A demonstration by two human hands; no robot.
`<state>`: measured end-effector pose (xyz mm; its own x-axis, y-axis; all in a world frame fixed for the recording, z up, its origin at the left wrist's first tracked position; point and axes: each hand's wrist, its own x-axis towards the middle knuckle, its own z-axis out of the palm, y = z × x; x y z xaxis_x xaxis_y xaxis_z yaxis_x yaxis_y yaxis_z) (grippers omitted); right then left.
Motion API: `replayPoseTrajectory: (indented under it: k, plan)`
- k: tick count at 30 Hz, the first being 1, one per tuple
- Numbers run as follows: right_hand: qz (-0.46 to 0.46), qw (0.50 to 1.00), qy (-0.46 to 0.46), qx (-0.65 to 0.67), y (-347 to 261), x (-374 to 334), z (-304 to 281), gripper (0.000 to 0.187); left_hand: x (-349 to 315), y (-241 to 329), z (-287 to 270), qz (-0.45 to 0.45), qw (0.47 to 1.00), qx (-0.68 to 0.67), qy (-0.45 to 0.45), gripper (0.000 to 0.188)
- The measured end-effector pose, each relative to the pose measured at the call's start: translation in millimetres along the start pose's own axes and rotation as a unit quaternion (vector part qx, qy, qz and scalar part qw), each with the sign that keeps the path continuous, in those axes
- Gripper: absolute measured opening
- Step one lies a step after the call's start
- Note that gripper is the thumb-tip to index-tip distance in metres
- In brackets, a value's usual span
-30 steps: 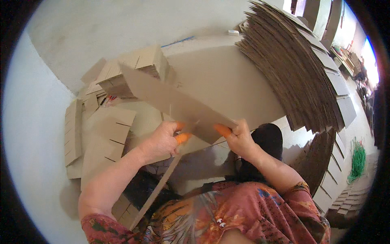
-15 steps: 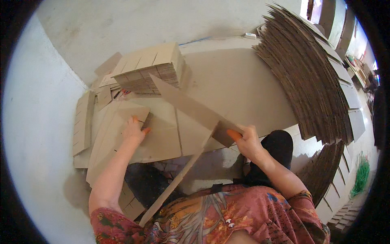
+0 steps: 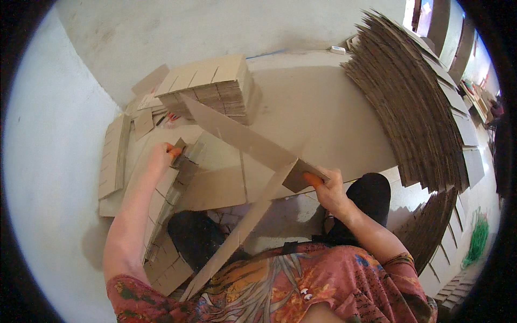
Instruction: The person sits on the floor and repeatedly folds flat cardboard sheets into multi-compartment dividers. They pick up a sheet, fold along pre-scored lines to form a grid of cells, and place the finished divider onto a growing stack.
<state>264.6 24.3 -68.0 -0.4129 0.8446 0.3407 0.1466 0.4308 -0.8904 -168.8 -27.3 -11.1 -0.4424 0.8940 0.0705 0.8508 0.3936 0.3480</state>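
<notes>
My right hand (image 3: 329, 192), with an orange cover on the thumb, grips two long cardboard strips where they meet. One cardboard strip (image 3: 242, 141) reaches up and left toward the back pile; the other cardboard strip (image 3: 237, 239) slants down toward my lap. At the left, my left hand (image 3: 164, 154), also with orange on its fingertips, is closed on the far end of a cardboard strip (image 3: 181, 144). That end lies over a stack of slotted cardboard strips (image 3: 171, 185), partly hidden by my forearm.
A square pile of slotted cardboard (image 3: 207, 75) stands at the back of the cardboard-covered table (image 3: 318, 118). On the right rises a tall fanned stack of cardboard (image 3: 404, 102). Green twine (image 3: 476, 239) lies at the far right. Another slotted stack (image 3: 114, 159) sits by the left wall.
My left hand has moved slightly up and left, and its fingers have gone from lying on the left stack to pinching a strip's end. My right hand still holds its strips, nearly unmoved.
</notes>
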Motion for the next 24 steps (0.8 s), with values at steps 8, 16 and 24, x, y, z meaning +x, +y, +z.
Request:
replayPoseTrajectory:
  k: [8, 16, 24]
  plan:
    - [-0.091, 0.995, 0.043, 0.011, -24, 1, -2, 0.008, -8, 104, 14, 0.03, 0.971, -0.178, -0.157, 0.029]
    - [-0.071, 0.994, 0.077, -0.01, -5, -9, -22, 0.006, -33, 156, 34, 0.129, 0.963, -0.116, -0.206, 0.029]
    - [-0.024, 0.994, 0.105, 0.035, -3, -20, -46, 0.011, -43, 196, 20, 0.046, 0.92, -0.32, -0.222, 0.025]
